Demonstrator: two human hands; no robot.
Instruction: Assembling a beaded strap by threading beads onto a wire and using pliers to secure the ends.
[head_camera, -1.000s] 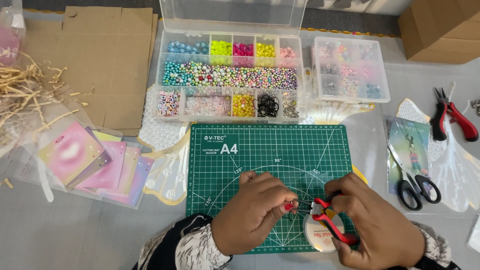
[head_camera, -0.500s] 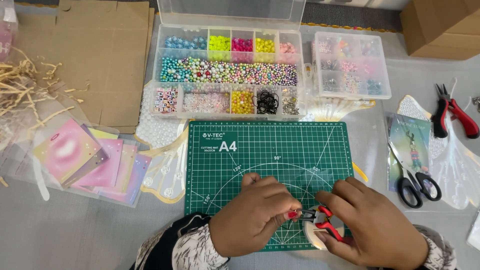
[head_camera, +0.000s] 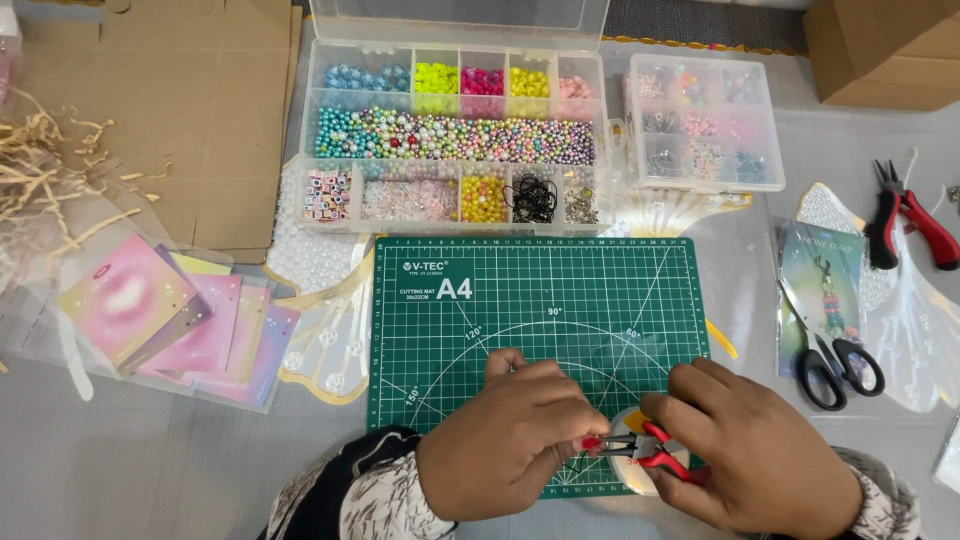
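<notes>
Both hands have slid right on the green mat (head_camera: 540, 300). Right hand (head_camera: 750, 450) grips red pliers (head_camera: 645, 452); left hand (head_camera: 510, 435) fingers pinch something tiny, unseen. A slip could flick it away.

Cutting mat (head_camera: 540, 300) was dark green w/ white grid lines. Pliers (head_camera: 655, 455) had red handles; 2nd pair of pliers (head_camera: 915, 225) red & black. Scissors (head_camera: 835, 360) black-handled. Bead box (head_camera: 455, 140) held blue, neon yellow, pink, yellow & pastel mixed beads. Cards (head_camera: 170, 320) were pink/purple gradient. Sleeves (head_camera: 370, 495) black & white patterned.
</notes>
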